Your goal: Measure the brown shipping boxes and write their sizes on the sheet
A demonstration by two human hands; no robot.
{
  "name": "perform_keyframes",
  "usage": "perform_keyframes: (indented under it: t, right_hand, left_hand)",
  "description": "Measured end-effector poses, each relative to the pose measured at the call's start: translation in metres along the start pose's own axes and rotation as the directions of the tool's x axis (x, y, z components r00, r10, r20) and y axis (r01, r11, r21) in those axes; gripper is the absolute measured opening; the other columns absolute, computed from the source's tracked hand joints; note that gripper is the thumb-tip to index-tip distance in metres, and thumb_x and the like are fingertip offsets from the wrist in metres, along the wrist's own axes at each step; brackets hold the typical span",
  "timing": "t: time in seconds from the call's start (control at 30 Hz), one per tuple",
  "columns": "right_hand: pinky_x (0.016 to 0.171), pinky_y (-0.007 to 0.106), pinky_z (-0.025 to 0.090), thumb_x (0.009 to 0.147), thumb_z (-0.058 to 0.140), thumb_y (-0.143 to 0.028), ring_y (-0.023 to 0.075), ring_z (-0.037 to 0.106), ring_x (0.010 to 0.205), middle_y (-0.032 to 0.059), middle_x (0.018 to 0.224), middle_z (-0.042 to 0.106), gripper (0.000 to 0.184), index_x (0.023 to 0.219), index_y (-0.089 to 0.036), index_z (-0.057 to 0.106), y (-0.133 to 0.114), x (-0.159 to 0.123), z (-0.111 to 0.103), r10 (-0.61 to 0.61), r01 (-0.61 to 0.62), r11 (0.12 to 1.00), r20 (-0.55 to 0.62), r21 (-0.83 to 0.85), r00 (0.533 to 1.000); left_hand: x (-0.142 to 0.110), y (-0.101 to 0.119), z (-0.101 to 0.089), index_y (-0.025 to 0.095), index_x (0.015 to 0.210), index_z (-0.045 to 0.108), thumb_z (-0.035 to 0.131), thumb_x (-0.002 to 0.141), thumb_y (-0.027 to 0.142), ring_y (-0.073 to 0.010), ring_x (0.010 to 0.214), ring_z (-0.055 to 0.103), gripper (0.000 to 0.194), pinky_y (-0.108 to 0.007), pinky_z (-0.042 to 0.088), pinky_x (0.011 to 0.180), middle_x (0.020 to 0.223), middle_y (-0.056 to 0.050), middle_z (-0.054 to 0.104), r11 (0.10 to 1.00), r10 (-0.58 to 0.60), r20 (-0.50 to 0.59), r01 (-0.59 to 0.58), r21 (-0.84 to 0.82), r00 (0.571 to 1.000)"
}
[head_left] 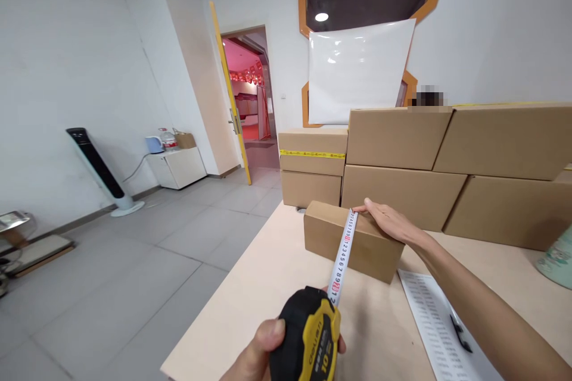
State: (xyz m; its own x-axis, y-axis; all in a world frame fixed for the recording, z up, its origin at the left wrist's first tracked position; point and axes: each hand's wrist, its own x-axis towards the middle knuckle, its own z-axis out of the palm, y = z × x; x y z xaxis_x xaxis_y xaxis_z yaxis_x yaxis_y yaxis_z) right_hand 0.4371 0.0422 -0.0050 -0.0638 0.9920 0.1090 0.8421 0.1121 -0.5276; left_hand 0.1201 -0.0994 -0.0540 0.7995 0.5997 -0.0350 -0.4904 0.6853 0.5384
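My left hand (261, 348) grips a black and yellow tape measure (308, 333) low in the view. From its case the white blade (343, 256) runs up and away across the top of a small brown cardboard box (326, 235). At the far edge of that box, my right hand (379, 217) holds the blade's end with its fingertips pressed together. The palm side of this hand lies over the box top, partly hiding it. Numbers on the blade face me.
Larger cardboard boxes (402, 190) stand stacked behind the small one. On the tabletop (250, 297), a printed sheet (431, 315) lies at right with a black pen (460, 333) on it. A pale green container (558, 259) sits at the right edge. The table's left edge borders tiled floor.
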Motion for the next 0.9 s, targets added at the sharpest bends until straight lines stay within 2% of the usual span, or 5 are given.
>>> perform_keyframes:
  t: [0.43,0.77,0.9]
  right_hand:
    - [0.099,0.060,0.043,0.093,0.007,-0.069,0.0371,0.059,0.120,0.0005,0.131,0.066,0.076,0.122,-0.038,0.070,0.0027,0.0004,0.0019,0.004,-0.004,1.000,-0.007,0.002,1.000]
    - [0.101,0.059,0.041,0.093,0.009,-0.069,0.0366,0.059,0.120,-0.0034,0.129,0.067,0.072,0.121,-0.041,0.069,-0.0014,-0.0014,-0.0002,0.041,-0.041,0.999,0.002,0.017,0.999]
    - [0.098,0.060,0.043,0.093,0.009,-0.069,0.0370,0.060,0.118,-0.0013,0.127,0.068,0.073,0.121,-0.040,0.070,0.0011,-0.0001,0.0006,0.011,-0.011,1.000,-0.007,0.014,1.000]
  left_hand:
    - [0.0009,-0.0027,0.0021,0.016,0.150,0.030,0.071,0.076,0.052,-0.0202,0.097,0.064,0.093,-0.032,0.041,0.094,0.123,-0.017,0.063,0.999,-0.002,-0.009,0.001,-0.034,1.000]
    - [0.0009,-0.0015,0.0002,0.013,0.152,0.026,0.071,0.077,0.050,-0.0198,0.099,0.064,0.095,-0.033,0.042,0.095,0.124,-0.018,0.063,0.999,0.002,0.018,-0.001,-0.039,1.000]
    - [0.0006,-0.0013,0.0015,0.014,0.152,0.026,0.072,0.076,0.050,-0.0206,0.101,0.064,0.095,-0.034,0.042,0.095,0.124,-0.018,0.063,0.999,0.001,0.009,-0.001,-0.042,1.000]
